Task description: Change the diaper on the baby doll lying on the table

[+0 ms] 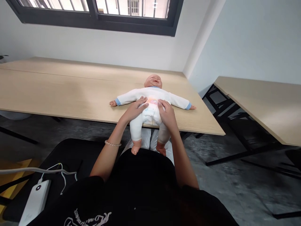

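Observation:
A baby doll [155, 91] in a white top with blue cuffs lies on its back on the wooden table [70, 91], arms spread wide. Its legs hang over the front edge, towards my lap. Around its hips sits a white diaper [150, 116] with a coloured print at the waist. My left hand [137, 109] rests on the waist at the left side, fingers stretched out. On the right side, my right hand [166, 111] lies over the waist and hip, its fingers extended and the thumb hidden or hard to make out. Neither hand visibly grips anything.
A second table [263, 103] stands to the right, beyond a gap with dark metal legs. At lower left, a white power bank [35, 201] with a cable [35, 169] lies on a black chair [70, 157]. Behind the table is a wall with a window [98, 18].

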A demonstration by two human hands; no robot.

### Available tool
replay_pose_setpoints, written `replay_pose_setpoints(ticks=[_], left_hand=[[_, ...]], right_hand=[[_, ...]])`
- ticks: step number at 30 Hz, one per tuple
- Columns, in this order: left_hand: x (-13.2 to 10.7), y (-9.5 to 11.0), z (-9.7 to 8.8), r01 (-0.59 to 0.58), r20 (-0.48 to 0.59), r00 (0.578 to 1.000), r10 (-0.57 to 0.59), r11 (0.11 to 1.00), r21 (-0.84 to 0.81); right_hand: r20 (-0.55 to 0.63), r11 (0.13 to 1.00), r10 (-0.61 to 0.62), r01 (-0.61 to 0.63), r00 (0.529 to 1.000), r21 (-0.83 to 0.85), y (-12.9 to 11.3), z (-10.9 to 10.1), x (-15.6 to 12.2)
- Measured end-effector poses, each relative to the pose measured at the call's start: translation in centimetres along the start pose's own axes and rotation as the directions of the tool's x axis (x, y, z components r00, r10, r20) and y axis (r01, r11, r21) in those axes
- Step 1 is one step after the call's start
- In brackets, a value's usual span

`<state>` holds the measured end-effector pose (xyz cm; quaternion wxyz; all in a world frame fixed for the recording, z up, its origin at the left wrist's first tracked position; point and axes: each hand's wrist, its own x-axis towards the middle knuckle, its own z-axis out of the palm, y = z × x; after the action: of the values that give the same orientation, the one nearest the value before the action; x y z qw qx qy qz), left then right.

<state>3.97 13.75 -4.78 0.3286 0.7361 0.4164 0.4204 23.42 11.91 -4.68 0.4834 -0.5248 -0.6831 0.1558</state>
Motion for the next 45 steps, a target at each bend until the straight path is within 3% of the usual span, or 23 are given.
replay_pose_setpoints(ticks=[3,6,10,14,22,29,37,45], left_hand=[[0.1,0.7,-0.1,0.016,0.024,1.0,-0.018,0.998,0.067],[0.1,1.8,0.3,0.031,0.005,0.999,-0.034,0.966,0.256],[0.1,3.1,1.5,-0.005,-0.097,0.993,0.06,0.873,0.488],[-0.2,3.3,1.9,-0.021,-0.152,0.98,0.128,0.827,0.562],[-0.2,2.6,1.8,-0.039,-0.216,0.958,0.188,0.834,0.55],[-0.4,2.0,2.0,0.016,-0.289,0.945,0.153,0.86,0.509],[0.1,2.1,1.7,-0.034,-0.177,0.975,0.132,0.882,0.47],[0.2,1.2,1.8,-0.101,-0.098,0.986,0.137,0.947,0.306]], right_hand=[[0.019,0.998,0.001,0.0,1.0,-0.069,-0.3,0.2,-0.3],[0.053,0.989,-0.017,0.025,0.998,-0.145,-0.5,0.0,-0.3],[0.044,0.982,-0.101,0.106,0.994,-0.157,-0.6,-0.5,0.0],[-0.004,0.974,-0.186,0.184,0.982,-0.13,-0.2,-0.5,0.3],[-0.077,0.964,-0.224,0.209,0.972,-0.168,0.0,-0.3,0.1],[-0.161,0.969,-0.224,0.202,0.961,-0.142,0.4,-0.1,0.0],[-0.019,0.97,-0.194,0.189,0.981,-0.154,0.3,-0.2,0.2],[0.076,0.97,-0.214,0.221,0.974,-0.098,0.2,-0.3,0.1]])
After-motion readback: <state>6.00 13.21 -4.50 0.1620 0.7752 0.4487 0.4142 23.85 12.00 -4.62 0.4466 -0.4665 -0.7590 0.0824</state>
